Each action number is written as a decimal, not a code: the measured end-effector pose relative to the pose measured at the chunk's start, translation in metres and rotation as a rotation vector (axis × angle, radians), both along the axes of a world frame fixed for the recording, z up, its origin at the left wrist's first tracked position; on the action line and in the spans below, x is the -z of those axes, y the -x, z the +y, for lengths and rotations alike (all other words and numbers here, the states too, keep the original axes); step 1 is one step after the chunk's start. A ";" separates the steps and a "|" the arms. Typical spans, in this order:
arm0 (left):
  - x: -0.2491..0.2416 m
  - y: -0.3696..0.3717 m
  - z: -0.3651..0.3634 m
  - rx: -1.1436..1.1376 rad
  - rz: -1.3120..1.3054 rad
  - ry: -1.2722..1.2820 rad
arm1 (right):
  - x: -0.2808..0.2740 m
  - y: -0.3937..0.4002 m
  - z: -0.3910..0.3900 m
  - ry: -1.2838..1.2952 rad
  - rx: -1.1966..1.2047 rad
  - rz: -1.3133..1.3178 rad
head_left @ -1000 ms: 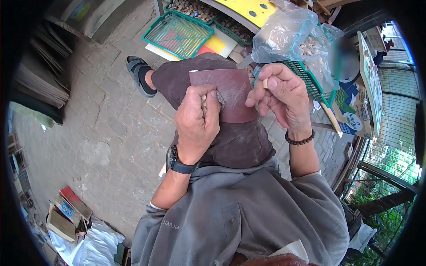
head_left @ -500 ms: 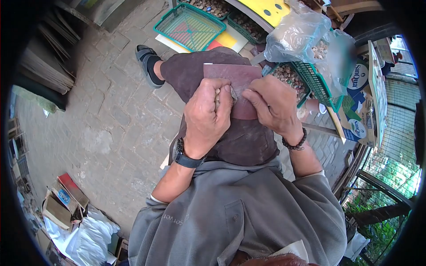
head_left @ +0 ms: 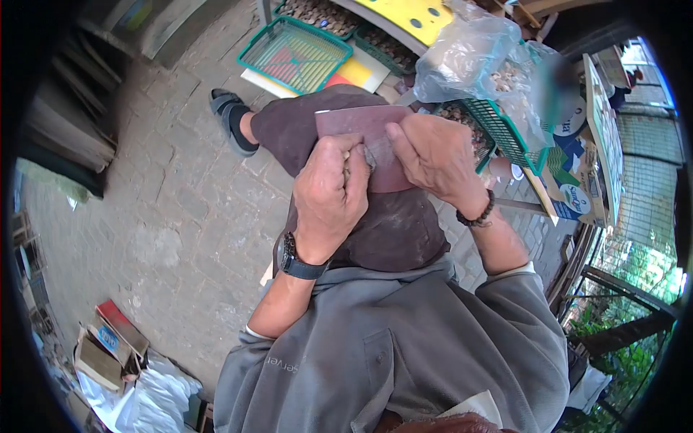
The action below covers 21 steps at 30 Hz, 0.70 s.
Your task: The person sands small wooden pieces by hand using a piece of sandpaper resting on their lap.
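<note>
A reddish-brown sheet of sandpaper (head_left: 385, 169), with pale dust on its face, lies over my dark-trousered thigh (head_left: 390, 234). My left hand (head_left: 328, 187), wearing a black watch, is closed around a small pale-grey piece whose kind I cannot make out; part of it shows between thumb and fingers above the sheet. At the sheet's right edge, my right hand (head_left: 440, 159), with a beaded bracelet, is closed on the sandpaper, its thumb on top and the other fingers curled.
A green basket (head_left: 294, 54) stands at the front, beside a yellow board (head_left: 404, 18). To the right, a clear plastic bag (head_left: 469, 58) rests by another green basket (head_left: 509, 137) with small pieces near it. Cardboard (head_left: 577, 180) stands farther right; boxes (head_left: 108, 346) lie lower left on the paving.
Both hands and the sandpaper appear slightly farther left as the whole view shifts. My right hand has turned a little, with its thumb now higher on the sheet. Both grips stay closed.
</note>
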<state>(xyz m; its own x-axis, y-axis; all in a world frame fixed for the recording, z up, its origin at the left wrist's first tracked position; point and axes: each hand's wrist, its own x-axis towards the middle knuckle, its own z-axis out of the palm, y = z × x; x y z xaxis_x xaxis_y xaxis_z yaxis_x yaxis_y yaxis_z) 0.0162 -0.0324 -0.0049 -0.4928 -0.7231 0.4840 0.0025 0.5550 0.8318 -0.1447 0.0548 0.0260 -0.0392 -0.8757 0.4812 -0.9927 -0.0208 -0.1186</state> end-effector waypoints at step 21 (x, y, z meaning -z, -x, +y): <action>-0.001 -0.001 0.009 -0.026 -0.090 -0.049 | 0.002 -0.019 0.012 0.001 0.058 0.008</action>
